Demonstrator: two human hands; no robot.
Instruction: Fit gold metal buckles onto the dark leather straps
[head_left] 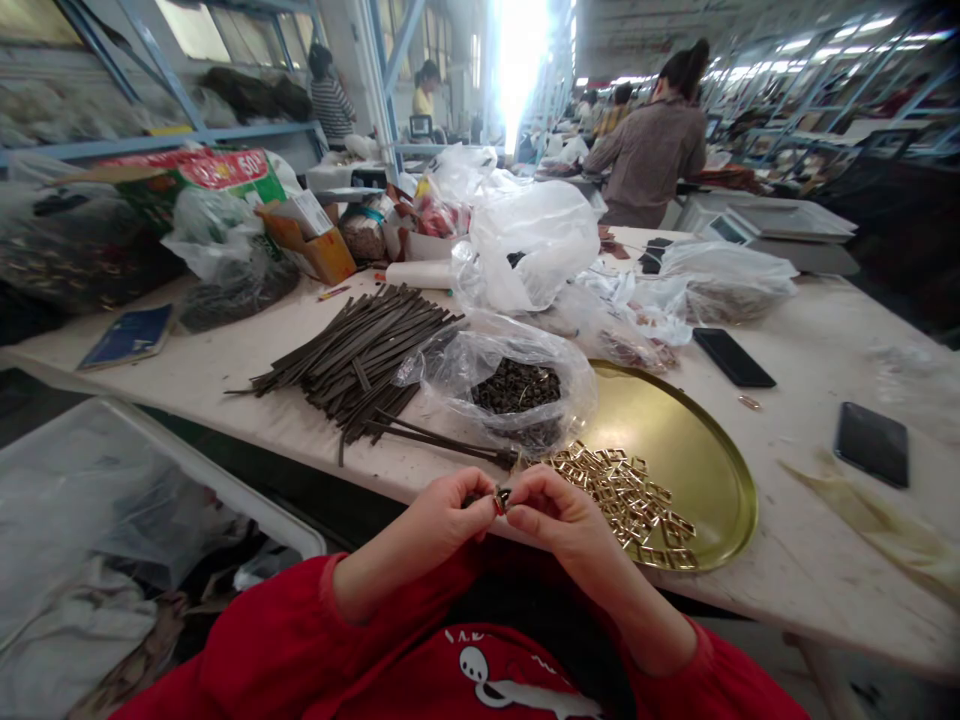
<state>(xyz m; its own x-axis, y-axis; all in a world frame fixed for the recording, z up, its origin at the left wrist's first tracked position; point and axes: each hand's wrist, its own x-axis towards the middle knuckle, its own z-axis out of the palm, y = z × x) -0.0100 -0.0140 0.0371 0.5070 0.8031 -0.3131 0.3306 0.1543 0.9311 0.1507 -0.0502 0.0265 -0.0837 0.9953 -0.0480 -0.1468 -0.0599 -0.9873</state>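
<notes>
Just in front of the table's near edge, my left hand (452, 512) and my right hand (559, 515) meet fingertip to fingertip. Both are closed in a pinch on a small gold buckle (500, 502) with a dark bit at it, mostly covered by the fingers. Beyond the right hand, a heap of gold buckles (619, 495) lies on a round brass-coloured tray (675, 410). An open plastic bag (574, 385) of small dark pieces (517, 388) stands behind the hands. Dark flat strips (360, 350) are piled left of it, and a few strips (442, 440) reach toward my fingers.
Two phones (733, 357) (871, 443) lie on the right of the table (817, 530). Plastic bags (532, 240), a cardboard box (319, 245) and a blue booklet (127, 335) crowd the back and left. A white bin (225, 470) stands at lower left. Co-workers (652, 150) are farther off.
</notes>
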